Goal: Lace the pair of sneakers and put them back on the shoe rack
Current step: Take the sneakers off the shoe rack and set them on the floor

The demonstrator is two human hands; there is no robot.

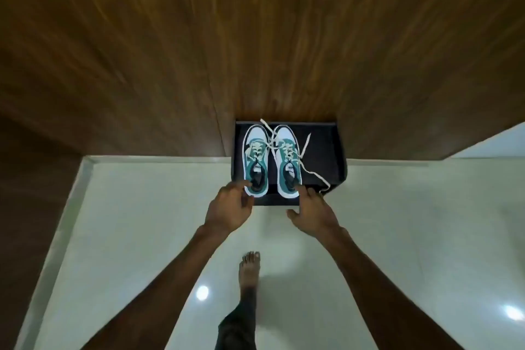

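Note:
Two teal and white sneakers stand side by side, toes pointing away from me, on a dark pull-out shelf (pixel 326 150) at the foot of a wooden cabinet. The left sneaker (pixel 254 159) and the right sneaker (pixel 287 159) have cream laces threaded loosely. Loose lace ends (pixel 308 170) trail across the shelf to the right. My left hand (pixel 231 207) has its fingertips at the heel of the left sneaker. My right hand (pixel 311 209) touches the heel of the right sneaker with one finger; its other fingers are spread.
The wooden cabinet front (pixel 255 37) fills the upper view, with a dark wooden panel (pixel 34 207) at the left. The floor is glossy white tile (pixel 142 236). My bare foot (pixel 250 267) stands on it below the hands.

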